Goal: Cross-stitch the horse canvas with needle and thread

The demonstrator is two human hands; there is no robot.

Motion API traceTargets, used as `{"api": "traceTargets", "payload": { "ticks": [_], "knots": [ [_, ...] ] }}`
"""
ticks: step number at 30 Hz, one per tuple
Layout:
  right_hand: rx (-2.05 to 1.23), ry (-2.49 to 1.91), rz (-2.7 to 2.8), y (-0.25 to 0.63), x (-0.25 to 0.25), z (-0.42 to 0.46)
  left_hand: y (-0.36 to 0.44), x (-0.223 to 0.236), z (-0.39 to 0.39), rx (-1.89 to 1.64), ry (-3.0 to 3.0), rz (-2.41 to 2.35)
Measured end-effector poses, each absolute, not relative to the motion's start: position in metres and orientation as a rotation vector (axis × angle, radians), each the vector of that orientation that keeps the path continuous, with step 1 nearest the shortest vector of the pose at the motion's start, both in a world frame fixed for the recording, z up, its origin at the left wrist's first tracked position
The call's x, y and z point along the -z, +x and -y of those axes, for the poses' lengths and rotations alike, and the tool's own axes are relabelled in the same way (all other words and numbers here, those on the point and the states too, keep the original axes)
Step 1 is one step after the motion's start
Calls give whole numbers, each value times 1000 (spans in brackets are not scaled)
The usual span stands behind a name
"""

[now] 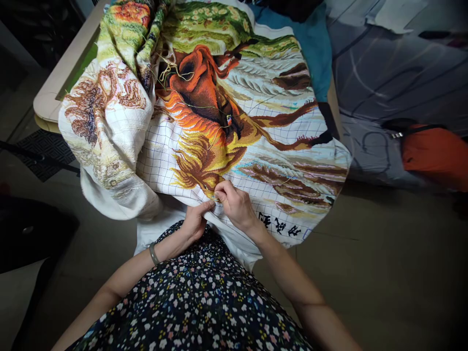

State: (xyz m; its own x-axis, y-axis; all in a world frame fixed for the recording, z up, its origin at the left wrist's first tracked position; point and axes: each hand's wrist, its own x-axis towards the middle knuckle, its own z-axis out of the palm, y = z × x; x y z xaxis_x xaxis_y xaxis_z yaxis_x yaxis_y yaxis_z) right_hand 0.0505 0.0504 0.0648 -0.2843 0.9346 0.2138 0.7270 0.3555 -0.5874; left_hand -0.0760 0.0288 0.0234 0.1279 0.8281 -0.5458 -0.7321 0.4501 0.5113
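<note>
A large cross-stitch cloth [164, 161] with a horse design and a drawn blue grid spreads over the table and hangs toward my lap. My left hand [196, 219] grips its near edge, thumb on top and fingers underneath, out of sight. Just right of that thumb, my right hand [234, 202] is closed in a pinch over the stitched yellow-brown horse's head [206, 183]. Whatever sits between those fingertips is too small to make out. Loose yellowish threads [175, 70] trail over the orange-brown horse [197, 92]. The left part of the cloth [109, 122] is folded over, showing its stitched back.
The table's pale wooden edge [47, 102] shows at the left. A grey patterned cover [373, 92] lies to the right, with an orange bag [435, 153] on it. Teal fabric [318, 53] lies beneath the cloth's far right side. Tiled floor [365, 263] shows below.
</note>
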Motion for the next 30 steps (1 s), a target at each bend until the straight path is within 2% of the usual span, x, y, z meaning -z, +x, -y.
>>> {"api": "traceTargets", "payload": {
  "ticks": [4,9,18,30],
  "knots": [
    [-736,-1386,1884,56,-68,-52,-76,-24,-29,-1159,147,-868],
    [-806,-1463,1615,65,-71,-49,-76,-24,-29,-1154,138,-894],
    [-866,-1435,2108,76,-78,-37,-76,-21,-28,-1163,167,-916],
    [-755,-1549,2181,70,-80,-35,-76,-21,-27,-1171,158,-903]
  ]
}}
